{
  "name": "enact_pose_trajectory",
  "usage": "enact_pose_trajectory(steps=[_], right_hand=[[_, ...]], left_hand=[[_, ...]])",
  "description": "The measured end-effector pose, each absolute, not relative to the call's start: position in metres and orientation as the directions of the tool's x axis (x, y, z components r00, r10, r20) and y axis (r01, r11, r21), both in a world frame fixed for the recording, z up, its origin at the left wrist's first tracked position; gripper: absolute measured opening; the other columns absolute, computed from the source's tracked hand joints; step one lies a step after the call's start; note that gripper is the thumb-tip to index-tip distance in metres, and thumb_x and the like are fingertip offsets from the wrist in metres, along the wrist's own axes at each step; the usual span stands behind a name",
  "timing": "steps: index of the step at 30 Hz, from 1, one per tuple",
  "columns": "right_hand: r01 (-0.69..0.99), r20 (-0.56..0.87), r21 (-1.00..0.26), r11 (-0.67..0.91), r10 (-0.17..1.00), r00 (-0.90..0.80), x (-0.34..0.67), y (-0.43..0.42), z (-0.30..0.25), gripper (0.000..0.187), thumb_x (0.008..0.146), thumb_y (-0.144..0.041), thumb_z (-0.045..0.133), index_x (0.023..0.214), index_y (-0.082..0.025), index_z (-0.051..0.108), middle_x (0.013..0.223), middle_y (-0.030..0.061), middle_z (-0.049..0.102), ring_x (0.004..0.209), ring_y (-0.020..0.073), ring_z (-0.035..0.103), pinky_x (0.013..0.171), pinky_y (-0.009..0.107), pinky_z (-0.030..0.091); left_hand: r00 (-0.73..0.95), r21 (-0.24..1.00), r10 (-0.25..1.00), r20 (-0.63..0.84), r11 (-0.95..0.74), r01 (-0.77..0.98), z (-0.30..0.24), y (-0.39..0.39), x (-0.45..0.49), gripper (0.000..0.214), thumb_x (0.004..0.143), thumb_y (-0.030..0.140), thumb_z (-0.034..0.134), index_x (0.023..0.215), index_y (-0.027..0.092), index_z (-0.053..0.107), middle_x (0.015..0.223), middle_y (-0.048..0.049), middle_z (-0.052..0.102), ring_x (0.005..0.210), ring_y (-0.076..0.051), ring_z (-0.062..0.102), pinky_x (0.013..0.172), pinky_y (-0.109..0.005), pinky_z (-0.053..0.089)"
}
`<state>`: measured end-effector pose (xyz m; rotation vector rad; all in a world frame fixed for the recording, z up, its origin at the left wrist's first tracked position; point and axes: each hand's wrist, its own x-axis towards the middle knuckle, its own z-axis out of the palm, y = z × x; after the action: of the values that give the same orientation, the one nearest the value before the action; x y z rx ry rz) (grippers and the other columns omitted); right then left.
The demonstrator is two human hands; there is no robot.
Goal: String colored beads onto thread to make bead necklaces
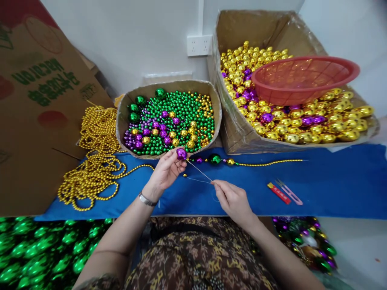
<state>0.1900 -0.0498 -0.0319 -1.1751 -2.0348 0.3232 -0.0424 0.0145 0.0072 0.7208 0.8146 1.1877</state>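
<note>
My left hand (165, 171) pinches a large shiny purple bead (181, 154) in front of the bead box. My right hand (232, 199) is closed on a thin, straight needle-like piece (200, 171), its far end close to the purple bead. A fine thread (198, 179) trails below it, with a small gold bead (185, 175) near its left end. Behind the hands lies a string of beads (215, 159) in purple, green and gold, which runs right into a thin gold bead chain (269, 162).
A low box (119, 121) holds green, purple and gold beads. Right of it, a taller carton (238, 139) of gold and purple beads carries a red basket (305, 96). Gold chains (87, 189) pile up left. Thread snips (290, 193) and a red-yellow packet (278, 193) lie on the blue cloth (256, 189).
</note>
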Motion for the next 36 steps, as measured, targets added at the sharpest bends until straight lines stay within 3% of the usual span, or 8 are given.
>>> enact_pose_trajectory(steps=[7,11,21,25,36], right_hand=[[0.66,0.483,-0.522,0.54,0.825,-0.293,0.186,-0.047,-0.04,0.025,0.097,-0.022,0.042,0.105,-0.019,0.065,0.094,0.0066,0.074,0.082,0.0178,0.071,0.077,0.028,0.056],[0.623,0.451,-0.576,0.528,0.842,-0.297,0.184,-0.047,-0.039,0.025,0.097,-0.022,0.041,0.105,-0.019,0.065,0.095,0.006,0.074,0.084,0.0166,0.071,0.076,0.026,0.056],[0.647,0.489,-0.506,0.571,0.808,-0.33,0.185,-0.047,-0.045,0.025,0.098,-0.021,0.04,0.105,-0.018,0.064,0.093,0.0057,0.074,0.081,0.016,0.071,0.075,0.026,0.056],[0.663,0.506,-0.484,0.571,0.801,-0.32,0.185,-0.046,-0.047,0.024,0.098,-0.021,0.04,0.104,-0.018,0.064,0.091,0.0054,0.074,0.079,0.0167,0.071,0.073,0.027,0.056],[0.537,0.477,-0.632,0.559,0.827,-0.298,0.184,-0.047,-0.049,0.02,0.097,-0.02,0.043,0.104,-0.02,0.062,0.093,0.0047,0.074,0.084,0.0158,0.071,0.075,0.026,0.056]], left_hand=[[0.112,0.908,0.991,-0.075,0.115,-0.403,0.001,0.003,-0.029,0.039,0.072,0.024,0.079,0.108,0.019,0.065,0.099,-0.0051,0.068,0.08,-0.012,0.066,0.066,-0.021,0.055],[0.149,0.858,0.98,-0.135,0.191,-0.477,-0.003,-0.005,-0.022,0.038,0.072,0.026,0.079,0.106,0.018,0.064,0.098,-0.0049,0.069,0.089,-0.018,0.07,0.078,-0.029,0.058],[0.13,0.841,0.977,-0.171,0.213,-0.498,-0.003,-0.01,-0.022,0.038,0.07,0.025,0.081,0.103,0.017,0.065,0.094,-0.0054,0.071,0.086,-0.02,0.071,0.074,-0.027,0.058],[0.086,0.871,0.991,-0.106,0.134,-0.472,-0.005,-0.011,-0.021,0.04,0.067,0.023,0.083,0.102,0.018,0.065,0.092,-0.0038,0.07,0.087,-0.021,0.071,0.075,-0.028,0.059],[0.097,0.877,0.993,-0.067,0.105,-0.469,-0.006,-0.013,-0.022,0.041,0.067,0.024,0.083,0.103,0.018,0.065,0.094,-0.0051,0.07,0.085,-0.019,0.071,0.074,-0.028,0.059]])
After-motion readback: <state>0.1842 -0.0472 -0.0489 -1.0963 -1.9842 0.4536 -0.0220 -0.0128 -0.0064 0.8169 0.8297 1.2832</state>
